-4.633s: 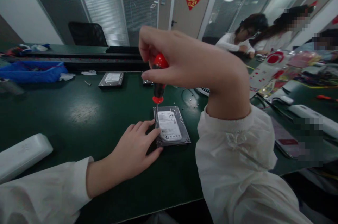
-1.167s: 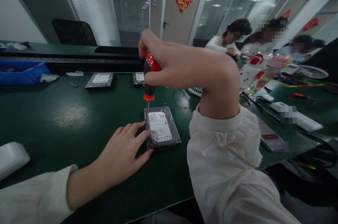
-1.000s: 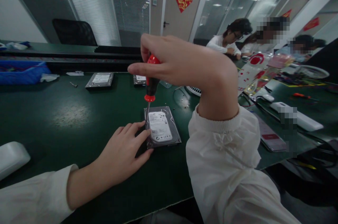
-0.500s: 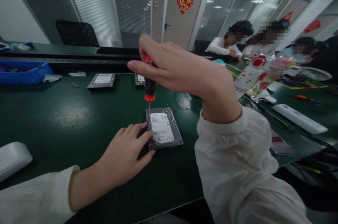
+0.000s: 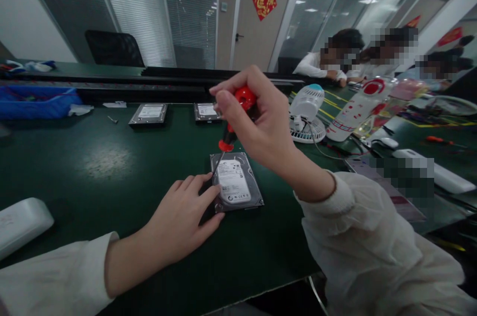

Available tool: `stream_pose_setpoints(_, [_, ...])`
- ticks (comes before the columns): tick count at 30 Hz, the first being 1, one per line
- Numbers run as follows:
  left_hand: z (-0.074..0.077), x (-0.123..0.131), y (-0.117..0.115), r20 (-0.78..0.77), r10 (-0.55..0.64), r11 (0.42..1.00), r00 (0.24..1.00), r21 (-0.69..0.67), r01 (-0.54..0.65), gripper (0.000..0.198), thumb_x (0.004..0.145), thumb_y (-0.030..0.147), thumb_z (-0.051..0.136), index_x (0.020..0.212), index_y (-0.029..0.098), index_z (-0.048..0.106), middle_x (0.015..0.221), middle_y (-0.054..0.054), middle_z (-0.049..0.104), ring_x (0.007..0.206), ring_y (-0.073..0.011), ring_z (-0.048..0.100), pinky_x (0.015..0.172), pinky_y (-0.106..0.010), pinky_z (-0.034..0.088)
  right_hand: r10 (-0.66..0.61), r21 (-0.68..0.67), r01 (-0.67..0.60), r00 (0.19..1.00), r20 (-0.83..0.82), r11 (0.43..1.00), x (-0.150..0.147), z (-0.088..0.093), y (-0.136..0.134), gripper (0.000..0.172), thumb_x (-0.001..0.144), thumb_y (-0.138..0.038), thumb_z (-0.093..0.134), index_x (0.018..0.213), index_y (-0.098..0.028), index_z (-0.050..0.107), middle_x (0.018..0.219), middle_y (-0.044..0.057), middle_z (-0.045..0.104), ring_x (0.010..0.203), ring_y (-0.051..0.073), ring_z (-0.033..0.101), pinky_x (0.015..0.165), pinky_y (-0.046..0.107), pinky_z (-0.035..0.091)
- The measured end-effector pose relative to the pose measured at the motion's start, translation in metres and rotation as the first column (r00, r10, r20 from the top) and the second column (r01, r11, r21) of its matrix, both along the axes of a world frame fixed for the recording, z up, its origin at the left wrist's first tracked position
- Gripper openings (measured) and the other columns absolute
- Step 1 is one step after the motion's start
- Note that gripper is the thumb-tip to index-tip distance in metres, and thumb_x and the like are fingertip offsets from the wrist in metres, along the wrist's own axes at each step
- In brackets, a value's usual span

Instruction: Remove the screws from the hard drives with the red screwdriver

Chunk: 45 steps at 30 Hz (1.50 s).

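Note:
A silver hard drive [image 5: 238, 182] with a white label lies flat on the green table [image 5: 112, 157] in front of me. My left hand [image 5: 182, 221] rests flat against its left edge, fingers spread, steadying it. My right hand [image 5: 257, 117] is closed round the red and black handle of a screwdriver [image 5: 234, 117]. The screwdriver leans to the right, and its thin tip points down at the drive's left edge near my left fingertips.
Two more hard drives [image 5: 148, 114] [image 5: 206, 112] lie further back. A small white fan [image 5: 307, 112], a white and red bottle [image 5: 354, 110] and cables stand to the right. A blue bin [image 5: 37, 102] sits far left, a white object [image 5: 22, 224] near left. Co-workers sit at the back right.
My right hand has dropped and swung to the right, so the screwdriver now leans instead of standing upright. The fan behind it has come into sight. My left hand has stayed on the drive.

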<state>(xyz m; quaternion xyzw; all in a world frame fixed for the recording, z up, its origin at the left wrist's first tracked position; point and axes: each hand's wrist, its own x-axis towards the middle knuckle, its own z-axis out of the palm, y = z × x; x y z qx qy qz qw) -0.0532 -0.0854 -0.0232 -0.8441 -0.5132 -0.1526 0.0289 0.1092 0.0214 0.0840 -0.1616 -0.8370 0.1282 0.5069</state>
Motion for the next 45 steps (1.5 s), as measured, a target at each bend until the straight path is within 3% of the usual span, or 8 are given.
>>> stream_pose_setpoints(5, [0.0,0.0,-0.001,-0.001,-0.004,1.0,1.0,0.011,0.004,0.038,0.091,0.038,0.059,0.125,0.02,0.06,0.132,-0.017,0.057,0.113,-0.0347,0.058,0.088,-0.054,0.052,0.275,-0.143,-0.272,0.961,0.004,0.952,0.0,-0.001,-0.006,0.032,0.098,-0.031,0.04,0.128,-0.023,0.047,0.145,0.005,0.051,0.127,0.018,0.059,0.099,0.033,0.057])
stream_pose_setpoints(12, [-0.002,0.0,0.0,0.008,0.001,1.0,1.0,0.015,-0.001,0.04,0.091,0.039,0.059,0.126,0.02,0.059,0.132,-0.017,0.057,0.113,-0.0349,0.058,0.088,-0.053,0.052,0.129,0.01,-0.129,0.99,-0.05,0.992,-0.003,-0.007,0.008,0.032,0.091,-0.031,0.061,0.121,-0.021,0.059,0.127,0.005,0.066,0.114,0.02,0.066,0.101,0.037,0.059])
stream_pose_setpoints(16, [-0.001,0.0,-0.001,0.013,0.001,1.0,1.0,0.011,-0.001,0.04,0.091,0.037,0.059,0.126,0.02,0.059,0.133,-0.017,0.057,0.114,-0.0345,0.057,0.089,-0.052,0.052,0.227,-0.025,-0.227,0.974,-0.013,0.973,-0.001,-0.011,0.015,0.042,0.096,-0.028,0.05,0.138,-0.025,0.049,0.154,0.003,0.046,0.136,0.021,0.052,0.11,0.037,0.053])
stream_pose_setpoints(23, [-0.002,-0.001,-0.001,0.012,0.01,1.0,1.0,0.008,-0.01,0.04,0.091,0.039,0.059,0.126,0.02,0.06,0.134,-0.017,0.057,0.115,-0.035,0.057,0.089,-0.053,0.052,0.055,-0.018,-0.055,0.998,0.002,0.998,0.002,-0.01,0.01,0.04,0.092,-0.038,0.06,0.13,-0.029,0.054,0.136,0.004,0.059,0.116,0.02,0.062,0.087,0.03,0.063])
stream_pose_setpoints(28, [-0.001,0.0,-0.002,0.017,0.002,1.0,1.0,0.008,-0.002,0.039,0.091,0.037,0.059,0.125,0.02,0.06,0.133,-0.017,0.057,0.115,-0.0351,0.057,0.089,-0.053,0.051,0.161,-0.055,-0.159,0.986,0.036,0.986,0.001,-0.011,0.008,0.045,0.098,-0.031,0.046,0.143,-0.03,0.044,0.15,0.003,0.049,0.133,0.02,0.052,0.096,0.028,0.059])
stream_pose_setpoints(34, [0.002,0.001,-0.002,0.003,0.002,1.0,1.0,0.006,-0.002,0.038,0.091,0.037,0.059,0.125,0.019,0.06,0.132,-0.018,0.058,0.113,-0.035,0.057,0.088,-0.052,0.052,0.081,-0.03,-0.08,0.996,0.022,0.996,0.0,-0.01,0.007,0.045,0.094,-0.039,0.056,0.137,-0.026,0.05,0.143,0.006,0.054,0.126,0.02,0.056,0.09,0.029,0.061])
stream_pose_setpoints(39, [0.002,0.001,-0.002,0.004,0.006,1.0,1.0,-0.005,-0.006,0.038,0.091,0.035,0.059,0.125,0.019,0.06,0.133,-0.017,0.057,0.114,-0.0345,0.057,0.09,-0.052,0.051,0.194,-0.04,-0.194,0.981,0.017,0.98,-0.001,-0.013,0.012,0.045,0.098,-0.028,0.044,0.143,-0.029,0.043,0.157,0.001,0.041,0.142,0.018,0.044,0.107,0.031,0.054])
stream_pose_setpoints(45, [0.001,0.001,-0.002,-0.001,0.006,1.0,1.0,-0.004,-0.006,0.038,0.091,0.036,0.06,0.125,0.019,0.06,0.132,-0.017,0.058,0.113,-0.0348,0.058,0.088,-0.053,0.052,0.056,0.003,-0.056,0.998,-0.022,0.998,0.002,-0.014,0.015,0.04,0.092,-0.039,0.058,0.131,-0.029,0.052,0.14,0.005,0.057,0.126,0.021,0.057,0.101,0.035,0.057])
